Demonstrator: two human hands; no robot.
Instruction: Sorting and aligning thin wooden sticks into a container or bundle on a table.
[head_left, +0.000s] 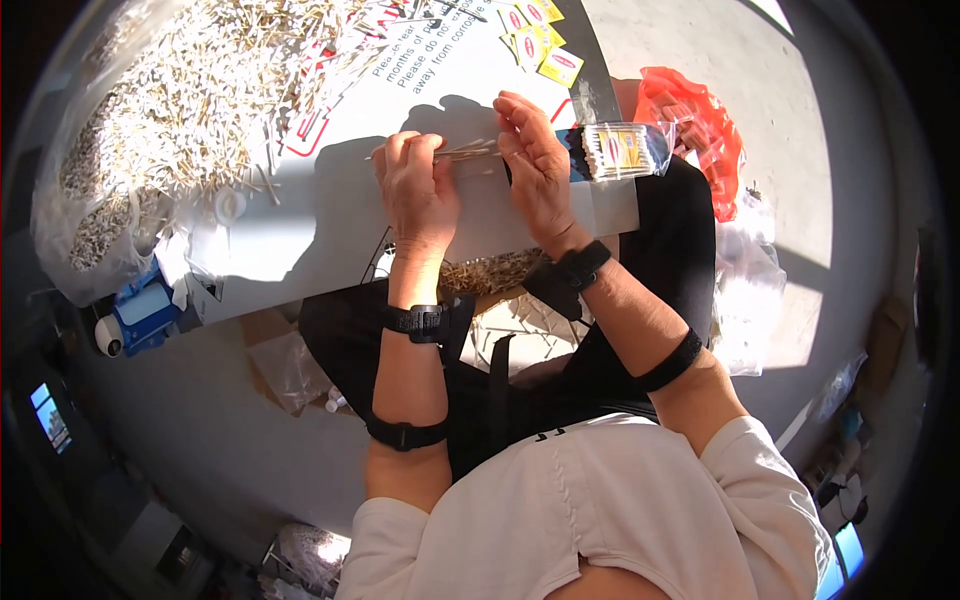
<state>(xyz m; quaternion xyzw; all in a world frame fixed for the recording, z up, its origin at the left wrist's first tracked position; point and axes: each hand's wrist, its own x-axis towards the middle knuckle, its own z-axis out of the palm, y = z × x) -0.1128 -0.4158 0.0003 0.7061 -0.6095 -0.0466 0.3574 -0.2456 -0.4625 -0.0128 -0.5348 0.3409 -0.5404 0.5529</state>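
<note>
Small bundle of cotton swabs [468, 151]: lies crosswise between the two hands, above the shaded part of the white printed tabletop [350, 125]. Left hand [415, 195]: fingers curled over, closed on the left ends of the bundle. Right hand [538, 165]: partly open, fingers raised and slightly bent, palm toward the right ends; contact there cannot be confirmed.

Risks, as judged: support looks one-sided, so a slack left grip could let sticks fan out or drop. A hard push from the right palm might skew the tips or bend sticks.

Just right of that hand, a clear swab pack [622, 150] sits near the edge; an outward swing could knock it off. Farther out, upper left, the loose swab heap [200, 110] could spill if bumped.
</note>
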